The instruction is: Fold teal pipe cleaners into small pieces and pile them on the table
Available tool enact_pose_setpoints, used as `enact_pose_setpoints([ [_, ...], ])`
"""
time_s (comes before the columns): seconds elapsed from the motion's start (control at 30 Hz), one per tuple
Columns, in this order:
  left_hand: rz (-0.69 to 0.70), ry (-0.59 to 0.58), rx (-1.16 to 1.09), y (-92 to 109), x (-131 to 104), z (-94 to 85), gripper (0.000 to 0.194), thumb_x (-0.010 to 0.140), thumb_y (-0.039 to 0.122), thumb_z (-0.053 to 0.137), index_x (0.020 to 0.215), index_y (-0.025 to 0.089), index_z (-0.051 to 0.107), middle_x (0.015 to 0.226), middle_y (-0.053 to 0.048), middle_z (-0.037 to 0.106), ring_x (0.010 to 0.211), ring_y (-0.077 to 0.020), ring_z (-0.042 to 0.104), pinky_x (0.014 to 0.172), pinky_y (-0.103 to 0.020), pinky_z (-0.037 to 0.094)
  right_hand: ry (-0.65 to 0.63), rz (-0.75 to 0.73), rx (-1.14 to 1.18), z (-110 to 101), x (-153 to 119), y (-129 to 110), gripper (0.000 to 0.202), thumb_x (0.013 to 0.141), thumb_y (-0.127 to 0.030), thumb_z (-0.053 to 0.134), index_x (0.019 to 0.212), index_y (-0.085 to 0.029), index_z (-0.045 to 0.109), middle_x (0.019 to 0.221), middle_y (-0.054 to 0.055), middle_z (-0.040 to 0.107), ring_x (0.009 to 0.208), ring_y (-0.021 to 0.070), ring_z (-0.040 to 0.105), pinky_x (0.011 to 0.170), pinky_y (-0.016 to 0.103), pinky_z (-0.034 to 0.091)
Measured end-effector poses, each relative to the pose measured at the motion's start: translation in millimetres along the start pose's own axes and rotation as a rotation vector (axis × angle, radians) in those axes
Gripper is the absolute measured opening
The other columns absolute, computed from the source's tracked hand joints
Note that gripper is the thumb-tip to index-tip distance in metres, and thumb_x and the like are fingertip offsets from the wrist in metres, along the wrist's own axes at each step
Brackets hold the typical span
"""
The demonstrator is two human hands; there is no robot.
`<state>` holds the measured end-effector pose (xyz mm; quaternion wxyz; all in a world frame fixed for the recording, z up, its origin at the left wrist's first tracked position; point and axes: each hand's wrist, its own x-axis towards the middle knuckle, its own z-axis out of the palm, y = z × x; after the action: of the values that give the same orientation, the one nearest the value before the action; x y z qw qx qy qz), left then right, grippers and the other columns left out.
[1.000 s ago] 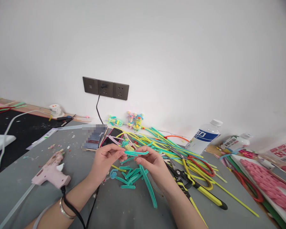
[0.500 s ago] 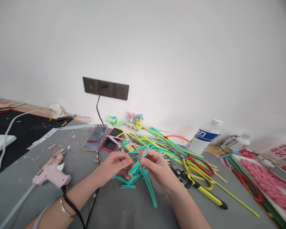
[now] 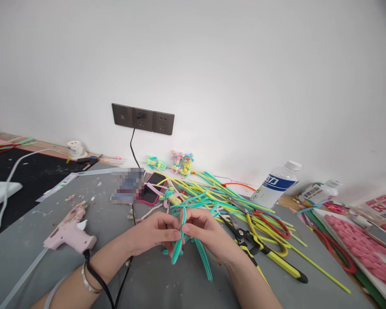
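Both hands meet over the grey table, pinching one teal pipe cleaner that stands nearly upright between them and looks folded. My left hand closes thumb and fingers on its left side. From the right, my right hand grips the same piece with thumb and index finger. Below and behind the hands lie more teal pipe cleaners, some of them hidden by the fingers. A bundle of long yellow and teal pipe cleaners spreads behind.
Yellow-handled pliers and red-handled scissors lie to the right, near a bottle. A pink glue gun rests at left, its cord passing my left forearm. Small pipe-cleaner figures stand by the wall. A phone lies behind.
The held teal pipe cleaner has turned from slanted to nearly upright. My right hand has shifted slightly left and down, closer to my left hand.
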<state>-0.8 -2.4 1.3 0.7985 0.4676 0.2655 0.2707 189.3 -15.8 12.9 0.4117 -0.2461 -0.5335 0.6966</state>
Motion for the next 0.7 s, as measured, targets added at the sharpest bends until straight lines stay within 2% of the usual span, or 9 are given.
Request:
enact_pose_setpoints([
  [0.23,-0.025,-0.050,-0.053,-0.7,-1.8,-1.5,0.041,0.070,0.050,0.086,0.081,0.012,0.075,0.076,-0.009,0.076,0.066,-0.0157,0.071,0.055,-0.020,0.051,-0.042,-0.018,0.024,1.6,0.4,0.9,0.019,0.090,-0.030,0.073,0.080,-0.015,0.066,0.065,-0.001,0.063,0.055,0.0126,0.065,0.058,0.026,0.051],
  [0.43,-0.042,-0.030,-0.093,0.2,-1.5,-0.1,0.039,0.069,0.046,0.089,0.076,0.013,0.070,0.069,-0.008,0.078,0.064,-0.0154,0.073,0.062,-0.020,0.053,-0.040,-0.017,-0.018,4.0,0.8,-0.6,0.022,0.091,-0.036,0.072,0.086,-0.015,0.066,0.066,0.000,0.066,0.055,0.0134,0.066,0.061,0.027,0.051],
  [0.7,-0.045,-0.015,-0.012,-0.9,-0.4,-1.1,0.045,0.065,0.053,0.088,0.076,0.012,0.071,0.067,-0.008,0.077,0.057,-0.0144,0.069,0.056,-0.022,0.052,0.087,-0.011,-0.040,3.1,1.7,0.0,0.029,0.084,-0.042,0.077,0.081,-0.016,0.065,0.072,0.000,0.063,0.061,0.0118,0.060,0.061,0.024,0.045],
])
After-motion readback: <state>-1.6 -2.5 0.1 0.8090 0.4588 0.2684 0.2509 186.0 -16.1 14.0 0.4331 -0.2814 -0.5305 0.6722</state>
